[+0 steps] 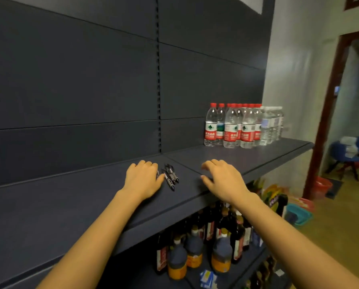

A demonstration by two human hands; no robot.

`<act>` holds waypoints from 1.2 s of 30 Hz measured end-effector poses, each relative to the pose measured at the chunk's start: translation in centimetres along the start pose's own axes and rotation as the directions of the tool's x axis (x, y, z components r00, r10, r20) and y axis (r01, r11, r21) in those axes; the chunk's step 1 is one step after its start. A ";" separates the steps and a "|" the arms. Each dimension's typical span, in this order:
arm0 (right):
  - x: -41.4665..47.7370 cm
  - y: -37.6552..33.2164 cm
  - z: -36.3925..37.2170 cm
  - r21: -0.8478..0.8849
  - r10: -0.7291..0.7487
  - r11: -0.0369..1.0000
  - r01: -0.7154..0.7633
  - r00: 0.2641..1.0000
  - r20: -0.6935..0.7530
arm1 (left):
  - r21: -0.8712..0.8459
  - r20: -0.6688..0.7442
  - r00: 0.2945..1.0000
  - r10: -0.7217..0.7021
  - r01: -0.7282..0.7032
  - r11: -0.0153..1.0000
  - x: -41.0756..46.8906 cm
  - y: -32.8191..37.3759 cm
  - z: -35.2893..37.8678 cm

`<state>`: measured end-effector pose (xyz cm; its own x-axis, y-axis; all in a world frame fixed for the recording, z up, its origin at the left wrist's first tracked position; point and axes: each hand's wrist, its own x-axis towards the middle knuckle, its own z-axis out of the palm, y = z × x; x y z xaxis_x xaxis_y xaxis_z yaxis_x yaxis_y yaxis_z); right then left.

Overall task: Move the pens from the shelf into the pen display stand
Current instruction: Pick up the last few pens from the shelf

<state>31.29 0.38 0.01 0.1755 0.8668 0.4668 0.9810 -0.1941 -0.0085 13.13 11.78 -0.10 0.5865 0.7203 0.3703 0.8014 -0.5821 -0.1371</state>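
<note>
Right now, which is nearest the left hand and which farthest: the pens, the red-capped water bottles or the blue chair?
1. Pens, right beside the left hand.
2. Red-capped water bottles, farther right on the shelf.
3. Blue chair, far right background.

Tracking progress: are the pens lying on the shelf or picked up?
Lying on the shelf: the pens rest flat in a bunch, partly under the left hand, not lifted.

A small bunch of dark pens [170,176] lies flat on the shelf [91,195].
</note>
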 end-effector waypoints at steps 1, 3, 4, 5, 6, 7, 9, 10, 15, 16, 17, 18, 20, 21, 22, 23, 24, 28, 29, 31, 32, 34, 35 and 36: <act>0.8 0.5 0.4 0.019 -0.035 0.999 0.035 0.999 0.011 | 0.003 0.007 0.999 -0.044 0.044 0.999 0.3 0.1 0.2; 2.3 1.4 1.2 0.046 -0.108 0.993 0.106 0.994 0.033 | 0.016 0.022 0.992 -0.121 0.121 0.993 0.6 0.3 0.5; 3.0 1.8 1.6 0.056 -0.141 0.989 0.138 0.989 0.036 | 0.025 0.027 0.987 -0.156 0.155 0.988 0.7 0.6 0.7; 3.7 2.2 2.0 0.071 -0.166 0.984 0.164 0.986 0.033 | 0.033 0.032 0.982 -0.186 0.185 0.982 0.8 0.7 0.9; 4.3 2.4 2.4 0.089 -0.187 0.979 0.184 0.982 0.027 | 0.039 0.036 0.976 -0.214 0.212 0.976 0.8 0.8 1.1; 5.0 2.5 2.8 0.111 -0.206 0.973 0.202 0.978 0.023 | 0.045 0.040 0.970 -0.239 0.237 0.970 0.9 0.9 1.3; 6.1 2.3 3.7 0.150 -0.246 0.959 0.239 0.969 0.029 | 0.053 0.047 0.958 -0.284 0.282 0.958 1.2 0.9 1.4; 6.7 2.2 4.1 0.164 -0.268 0.952 0.259 0.963 0.032 | 0.054 0.046 0.951 -0.305 0.303 0.952 1.4 1.0 1.4; 9.7 2.0 5.6 0.214 -0.316 0.928 0.305 0.948 0.020 | -0.011 0.069 0.923 -0.379 0.381 0.925 3.3 1.6 1.7; 10.1 2.2 5.9 0.216 -0.318 0.927 0.306 0.948 0.020 | -0.036 0.085 0.917 -0.390 0.394 0.919 3.9 2.0 1.9; 10.4 2.5 6.1 0.218 -0.321 0.926 0.309 0.947 0.023 | -0.058 0.105 0.909 -0.404 0.411 0.910 4.5 2.5 2.1; 10.7 2.8 6.4 0.222 -0.322 0.925 0.308 0.946 0.027 | -0.073 0.132 0.897 -0.421 0.432 0.899 5.2 3.0 2.3; 11.3 3.4 6.7 0.234 -0.318 0.924 0.302 0.947 0.035 | -0.075 0.202 0.866 -0.457 0.479 0.875 6.5 4.0 2.6; 11.6 3.7 6.9 0.242 -0.321 0.922 0.303 0.946 0.039 | -0.062 0.242 0.845 -0.477 0.504 0.861 7.0 4.4 2.6; 11.9 3.9 7.0 0.248 -0.327 0.919 0.307 0.944 0.042 | -0.045 0.281 0.821 -0.498 0.529 0.847 7.6 4.8 2.6; 12.2 4.1 7.0 0.254 -0.334 0.915 0.314 0.942 0.041 | -0.035 0.311 0.798 -0.517 0.553 0.832 8.1 5.0 2.6; 12.5 4.2 7.1 0.260 -0.343 0.910 0.322 0.939 0.036 | -0.040 0.333 0.778 -0.533 0.576 0.816 8.5 5.1 2.6; 13.3 4.0 6.9 0.288 -0.389 0.884 0.369 0.921 0.015 | -0.080 0.360 0.723 -0.589 0.653 0.753 9.3 5.1 2.1; 13.3 3.9 6.9 0.296 -0.403 0.876 0.382 0.915 0.012 | -0.068 0.362 0.712 -0.602 0.664 0.745 9.3 5.1 2.0; 13.4 3.7 6.8 0.311 -0.426 0.860 0.405 0.905 0.000 | -0.041 0.364 0.696 -0.619 0.676 0.736 9.3 5.0 1.9; 13.4 3.7 6.8 0.317 -0.433 0.854 0.412 0.901 -0.005 | -0.031 0.360 0.694 -0.624 0.677 0.735 9.2 4.9 2.0; 13.3 3.7 6.8 0.325 -0.445 0.845 0.425 0.895 -0.012 | -0.018 0.344 0.698 -0.628 0.673 0.739 9.1 4.9 2.3; 13.1 3.6 6.9 0.327 -0.451 0.842 0.430 0.892 -0.013 | -0.013 0.324 0.708 -0.628 0.667 0.745 8.9 5.0 2.5; 13.0 3.6 6.9 0.328 -0.456 0.839 0.435 0.890 -0.013 | -0.020 0.294 0.720 -0.629 0.663 0.749 8.6 5.0 2.7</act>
<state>37.67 14.12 0.01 -0.2926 0.8540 0.4303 0.9262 0.3649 -0.0944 22.48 16.10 -0.09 -0.0478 0.9954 0.0826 0.9864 0.0340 0.1609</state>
